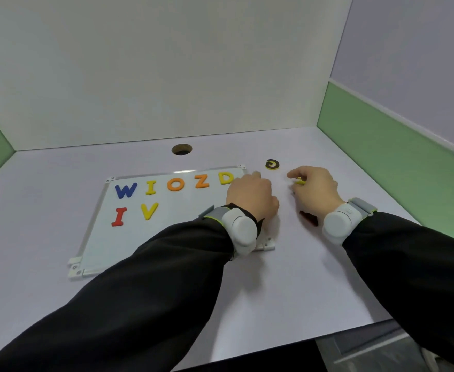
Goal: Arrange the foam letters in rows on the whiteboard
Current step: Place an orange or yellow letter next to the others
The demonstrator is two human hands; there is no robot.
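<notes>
A small yellow foam letter [299, 181] is being covered by the right hand [315, 187] on the pale desk [287, 285], just right of the white framed whiteboard [166, 232]; fingers are being curled down over it w/ index stretched out leftward, so it's being pinched or about to be, judged only, as the grip pts are hidden; which letter it is and its long axis can't be told, too little showing.

The left hand [252, 197] is being rested at the board's right edge, knuckles up, fingers bent under; whether anything is being held there can't be told.

Key relation: the board is lying left of the right hand, w/ the left hand between; the open slot in row 2, right of the yellow foam V [149, 210], is well apart to the left, nearer the left arm; a hand-over or a reach across is probably being called for.

Rows are being built: blue W [125, 190], yellow I [150, 187], orange O [176, 183], orange Z [201, 181], yellow D [225, 178] on top; red I [119, 216] and V below, all upright to the viewer.

Off-board: a yellow-and-black G [272, 164] lying rotated beyond the hands; a dark red piece [309, 218] by the right wrist, partly hidden.
</notes>
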